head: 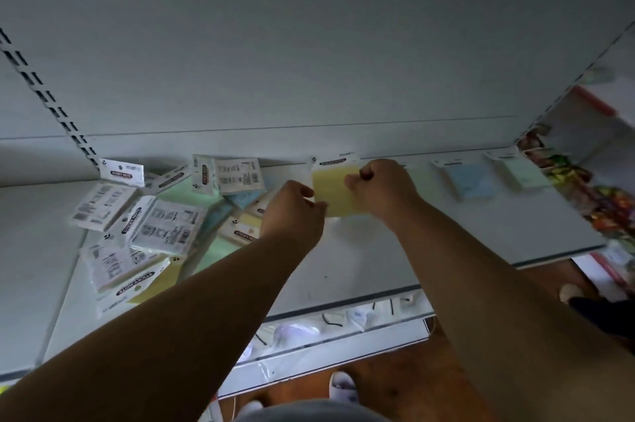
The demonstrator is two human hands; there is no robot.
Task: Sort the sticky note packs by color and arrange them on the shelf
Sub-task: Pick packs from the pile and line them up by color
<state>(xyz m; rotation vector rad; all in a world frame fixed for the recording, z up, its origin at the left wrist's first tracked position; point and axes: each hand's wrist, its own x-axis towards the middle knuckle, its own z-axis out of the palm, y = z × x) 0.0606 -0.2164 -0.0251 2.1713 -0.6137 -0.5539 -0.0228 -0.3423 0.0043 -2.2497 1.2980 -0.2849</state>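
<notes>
A yellow sticky note pack (335,191) stands against the back of the white shelf (360,260), near the middle. My left hand (295,212) pinches its left edge and my right hand (381,187) grips its right side. To the right, a blue pack (469,181) and a pale green pack (522,172) lie flat on the shelf by the back wall. On the left lies a loose pile of packs (147,225) in yellow, green and blue, several face down with their white label backs up.
A slotted upright (48,101) runs up the back wall at left. Colourful goods (591,201) fill the neighbouring shelf at right. A lower shelf (326,328) with small items sits under the front edge, above a wooden floor (395,383).
</notes>
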